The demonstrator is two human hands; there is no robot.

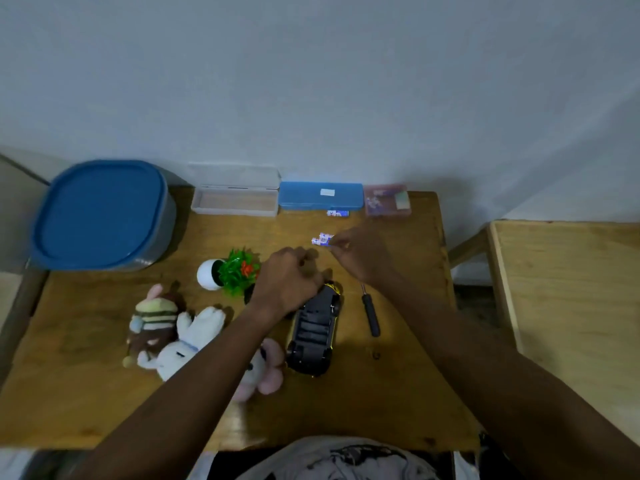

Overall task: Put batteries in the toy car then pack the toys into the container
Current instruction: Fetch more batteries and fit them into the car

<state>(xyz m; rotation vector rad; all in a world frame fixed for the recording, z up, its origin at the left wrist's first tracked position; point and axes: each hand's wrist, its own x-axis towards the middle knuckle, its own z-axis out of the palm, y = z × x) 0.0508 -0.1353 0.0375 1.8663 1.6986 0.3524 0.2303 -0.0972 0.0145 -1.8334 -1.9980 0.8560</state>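
Toy car point(313, 332): belly-up, battery bay exposed for loading. Left hand point(287, 282): at car's far end, fingers curled, likely steadying; grip impossible to tell. Right hand point(356, 254): beyond car, fingertips pinching batteries point(322, 239), presumably bound for bay. Screwdriver point(370, 315): just right of car, set aside. Plush toys point(173, 334): left of car, unpacked. Container point(100, 216): far left of car, lid on.

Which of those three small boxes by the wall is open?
The clear plastic box, leftmost: its lid stands upright behind it, while the blue case and pink box are shut.
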